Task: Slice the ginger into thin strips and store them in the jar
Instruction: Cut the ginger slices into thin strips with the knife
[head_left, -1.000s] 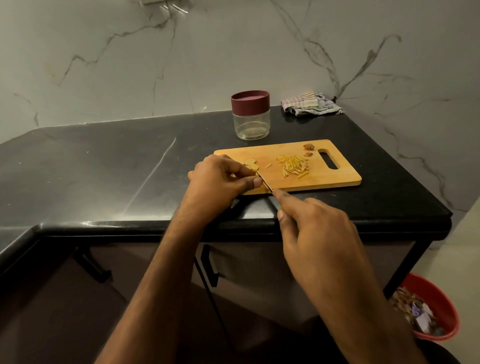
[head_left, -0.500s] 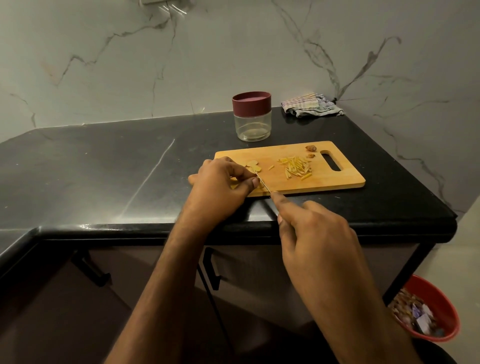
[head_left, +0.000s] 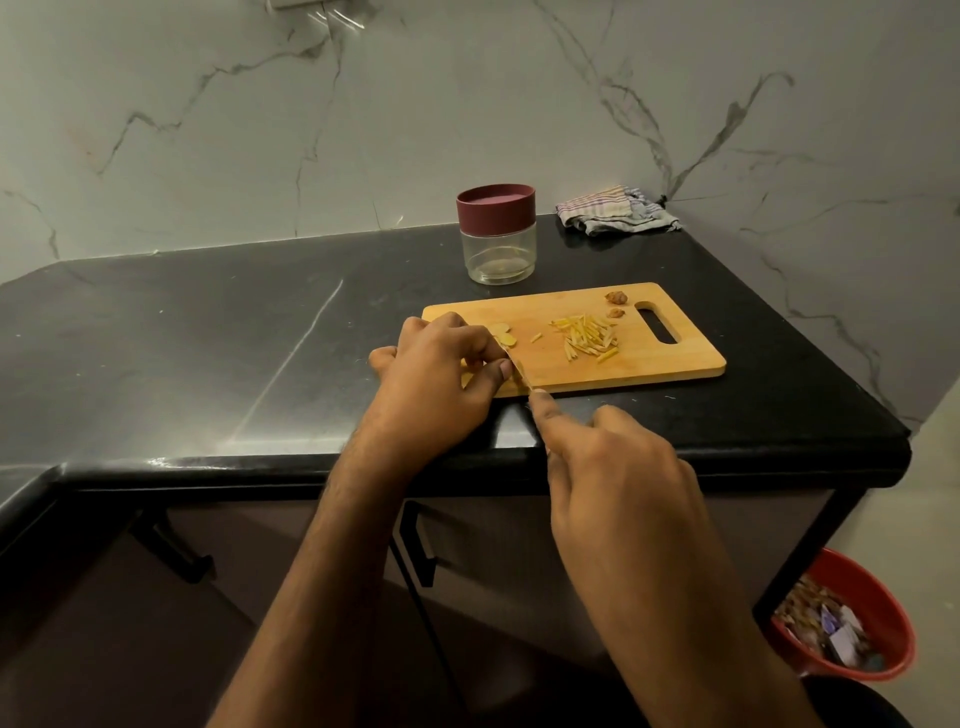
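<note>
A wooden cutting board (head_left: 649, 364) lies on the black counter. My left hand (head_left: 441, 374) pins ginger slices (head_left: 503, 333) down at the board's left end with curled fingertips. My right hand (head_left: 613, 467) grips a knife (head_left: 519, 375), index finger laid along its spine, the blade right beside my left fingertips. A heap of thin ginger strips (head_left: 587, 338) sits mid-board, and two brown peel bits (head_left: 616, 304) lie near the handle slot. Behind the board stands a clear glass jar (head_left: 497, 254) with its maroon lid on.
A crumpled striped cloth (head_left: 615, 210) lies at the counter's back right against the marble wall. On the floor at lower right is a red bin (head_left: 852, 629) holding scraps. The counter's front edge runs just below my hands.
Both hands stay at the board's left end; the knife has shifted only slightly beside my left fingertips. The view has tilted a little.
</note>
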